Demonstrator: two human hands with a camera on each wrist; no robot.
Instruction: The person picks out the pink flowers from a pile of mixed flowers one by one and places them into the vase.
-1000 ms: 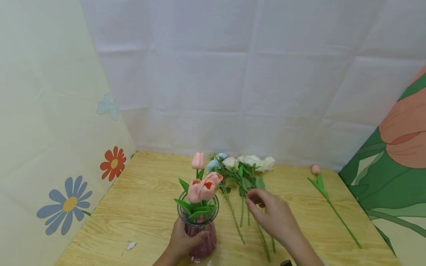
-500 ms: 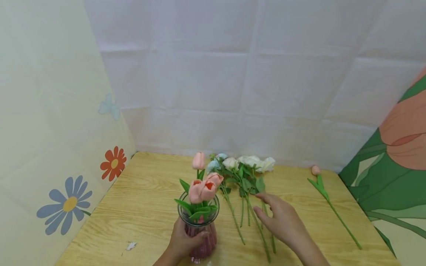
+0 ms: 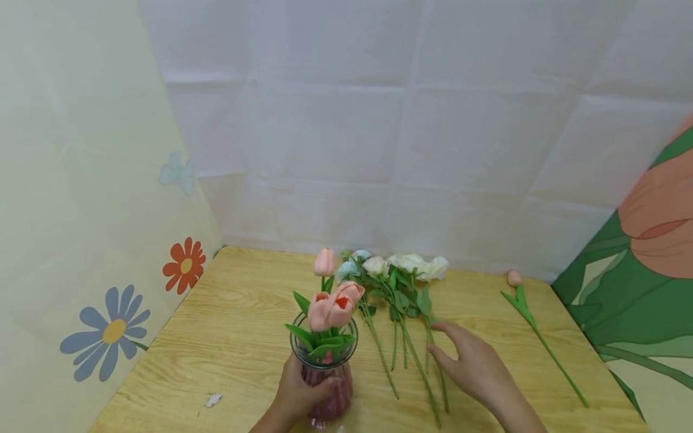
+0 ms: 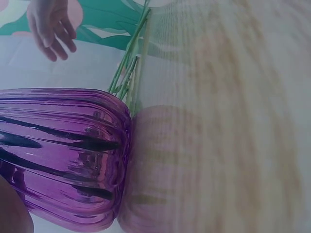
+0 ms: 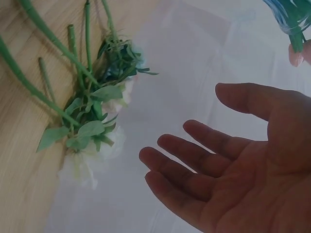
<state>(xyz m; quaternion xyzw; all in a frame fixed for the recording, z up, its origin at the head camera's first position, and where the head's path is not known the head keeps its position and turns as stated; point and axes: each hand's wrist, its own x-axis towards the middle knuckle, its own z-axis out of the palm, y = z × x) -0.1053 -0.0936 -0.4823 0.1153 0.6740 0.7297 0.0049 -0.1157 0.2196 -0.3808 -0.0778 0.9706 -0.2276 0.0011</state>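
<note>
My left hand grips the ribbed purple glass vase near the table's front edge; its wall fills the left wrist view. Pink tulips stand in the vase. To its right lie several white and pale blue roses with long green stems. My right hand hovers open, fingers relaxed, just right of those stems and holds nothing. In the right wrist view the palm is empty, with the roses beyond it.
A single pink tulip lies on the wooden table at the right. White cloth hangs behind, a flower-print panel stands on the left and a green tulip-print panel on the right.
My right hand has slid right and toward me, away from the rose stems, and its fingers have spread open. The left hand and vase have stayed put.
</note>
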